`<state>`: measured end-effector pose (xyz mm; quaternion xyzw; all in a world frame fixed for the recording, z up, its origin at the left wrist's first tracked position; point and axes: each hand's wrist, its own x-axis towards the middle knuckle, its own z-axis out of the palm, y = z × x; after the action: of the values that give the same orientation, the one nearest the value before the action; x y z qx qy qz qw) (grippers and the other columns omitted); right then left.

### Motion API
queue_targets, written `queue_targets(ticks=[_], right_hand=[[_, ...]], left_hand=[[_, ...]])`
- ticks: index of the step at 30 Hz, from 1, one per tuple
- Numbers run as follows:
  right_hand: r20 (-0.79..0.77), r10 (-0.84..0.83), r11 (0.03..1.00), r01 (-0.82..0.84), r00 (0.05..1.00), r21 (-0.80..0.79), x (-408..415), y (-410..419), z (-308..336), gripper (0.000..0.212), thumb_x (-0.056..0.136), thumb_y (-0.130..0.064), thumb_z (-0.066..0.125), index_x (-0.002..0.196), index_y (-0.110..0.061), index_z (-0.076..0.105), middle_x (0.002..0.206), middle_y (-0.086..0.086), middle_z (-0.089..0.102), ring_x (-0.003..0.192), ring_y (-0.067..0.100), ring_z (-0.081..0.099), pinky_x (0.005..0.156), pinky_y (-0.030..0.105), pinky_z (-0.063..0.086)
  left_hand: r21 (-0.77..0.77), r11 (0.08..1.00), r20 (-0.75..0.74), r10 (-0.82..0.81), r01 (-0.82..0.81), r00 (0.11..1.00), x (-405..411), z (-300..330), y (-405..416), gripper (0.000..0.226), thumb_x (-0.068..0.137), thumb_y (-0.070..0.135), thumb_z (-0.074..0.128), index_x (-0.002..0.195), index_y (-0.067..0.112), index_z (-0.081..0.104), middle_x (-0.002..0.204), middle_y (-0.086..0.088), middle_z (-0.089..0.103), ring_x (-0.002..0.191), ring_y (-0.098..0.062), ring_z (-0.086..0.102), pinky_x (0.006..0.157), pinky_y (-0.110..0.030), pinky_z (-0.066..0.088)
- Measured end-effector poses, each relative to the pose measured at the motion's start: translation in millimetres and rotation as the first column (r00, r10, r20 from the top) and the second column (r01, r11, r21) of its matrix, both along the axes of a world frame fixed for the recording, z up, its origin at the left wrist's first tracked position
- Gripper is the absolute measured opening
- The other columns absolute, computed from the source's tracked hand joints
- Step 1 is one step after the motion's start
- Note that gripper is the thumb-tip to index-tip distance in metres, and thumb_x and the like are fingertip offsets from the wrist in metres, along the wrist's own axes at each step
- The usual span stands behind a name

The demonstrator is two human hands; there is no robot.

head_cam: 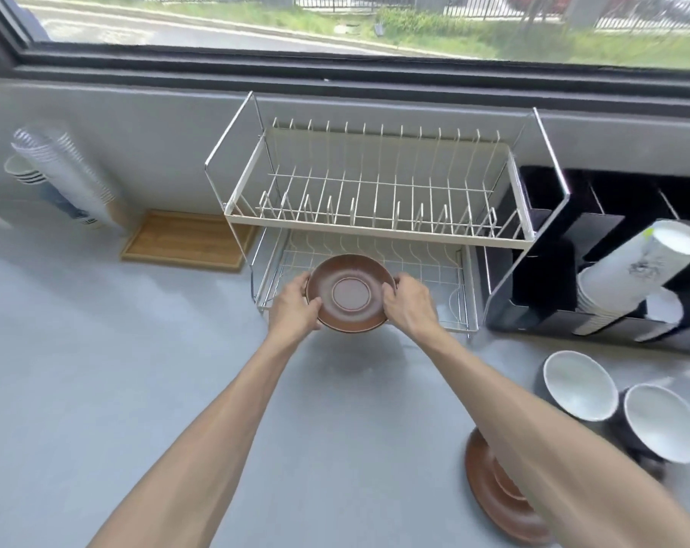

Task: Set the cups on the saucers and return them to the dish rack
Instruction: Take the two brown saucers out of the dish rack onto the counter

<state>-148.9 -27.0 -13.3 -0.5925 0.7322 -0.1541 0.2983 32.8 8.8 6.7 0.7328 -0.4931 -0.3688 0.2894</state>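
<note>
A brown saucer (351, 293) is held between both hands at the front of the dish rack's lower tier (460, 310). My left hand (294, 308) grips its left rim and my right hand (408, 304) grips its right rim. The two-tier wire dish rack (375, 227) stands against the wall, and both of its tiers hold no dishes. Two dark cups with white insides (578, 385) (661, 423) stand on the counter at the right. A second brown saucer (493, 496) lies near the front right, partly hidden under my right forearm.
A black organiser (541, 270) with stacked white paper cups (628, 270) stands right of the rack. A wooden tray (189, 239) lies left of it. More paper cups (63, 172) hang at the far left. The grey counter (138, 369) spreads in front.
</note>
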Motion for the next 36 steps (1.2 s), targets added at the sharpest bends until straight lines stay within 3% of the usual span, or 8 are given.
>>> queue_targets(ticks=[5, 8, 12, 25, 32, 36], right_hand=[[0.043, -0.028, 0.999, 0.029, 0.999, -0.032, -18.7, 44.7, 7.4, 0.037, 0.097, -0.030, 0.045, 0.119, -0.006, 0.064, 0.117, 0.019, 0.069, 0.110, 0.038, 0.062, 0.084, 0.038, 0.045], [0.050, -0.053, 0.998, 0.055, 0.997, -0.034, -31.8, 72.3, 9.3, 0.037, 0.098, -0.027, 0.045, 0.120, -0.003, 0.063, 0.118, 0.021, 0.068, 0.113, 0.039, 0.060, 0.090, 0.039, 0.045], [0.063, -0.094, 0.995, 0.095, 0.994, -0.024, -50.9, 105.4, 4.4, 0.036, 0.098, -0.029, 0.043, 0.116, -0.005, 0.062, 0.113, 0.019, 0.069, 0.113, 0.039, 0.059, 0.090, 0.041, 0.045], [0.078, -0.293, 0.955, 0.296, 0.953, -0.030, -123.5, 188.6, -5.8, 0.033, 0.099, -0.027, 0.047, 0.119, -0.004, 0.061, 0.118, 0.021, 0.069, 0.116, 0.040, 0.058, 0.093, 0.040, 0.043], [0.060, -0.385, 0.921, 0.388, 0.921, -0.031, -169.8, 228.0, -8.9, 0.032, 0.100, -0.028, 0.047, 0.121, -0.009, 0.062, 0.121, 0.015, 0.069, 0.118, 0.036, 0.058, 0.094, 0.038, 0.043], [0.060, -0.459, 0.887, 0.461, 0.886, -0.022, -196.0, 251.5, -13.0, 0.032, 0.100, -0.029, 0.047, 0.121, -0.011, 0.062, 0.116, 0.014, 0.071, 0.115, 0.035, 0.060, 0.093, 0.037, 0.043]], left_hand=[[0.007, 1.000, 0.005, -0.028, 0.028, 1.000, -13.2, 2.7, 38.6, 0.043, 0.091, 0.010, 0.057, 0.135, 0.014, 0.057, 0.115, -0.004, 0.067, 0.074, -0.037, 0.075, 0.086, -0.048, 0.058], [0.004, 0.999, -0.014, -0.045, 0.045, 0.999, -21.1, 1.8, 57.9, 0.036, 0.091, 0.013, 0.056, 0.125, 0.022, 0.065, 0.115, 0.001, 0.070, 0.074, -0.031, 0.075, 0.080, -0.046, 0.060], [0.021, 0.997, -0.003, -0.074, 0.074, 0.997, -35.2, -5.0, 78.9, 0.040, 0.091, 0.017, 0.055, 0.129, 0.027, 0.064, 0.111, 0.004, 0.072, 0.068, -0.027, 0.075, 0.082, -0.044, 0.060], [0.048, 0.971, -0.034, -0.231, 0.233, 0.972, -103.0, -23.5, 121.0, 0.030, 0.095, 0.021, 0.055, 0.122, 0.020, 0.067, 0.096, 0.001, 0.075, 0.071, -0.026, 0.075, 0.080, -0.046, 0.060], [0.086, 0.942, -0.079, -0.317, 0.324, 0.945, -146.8, -26.9, 136.9, 0.023, 0.096, 0.019, 0.055, 0.116, 0.014, 0.067, 0.087, -0.003, 0.077, 0.076, -0.019, 0.076, 0.063, -0.031, 0.058], [0.116, 0.912, -0.095, -0.383, 0.392, 0.919, -173.3, -29.3, 146.1, 0.021, 0.096, 0.019, 0.055, 0.113, 0.014, 0.067, 0.087, -0.003, 0.077, 0.076, -0.019, 0.076, 0.065, -0.031, 0.059]])
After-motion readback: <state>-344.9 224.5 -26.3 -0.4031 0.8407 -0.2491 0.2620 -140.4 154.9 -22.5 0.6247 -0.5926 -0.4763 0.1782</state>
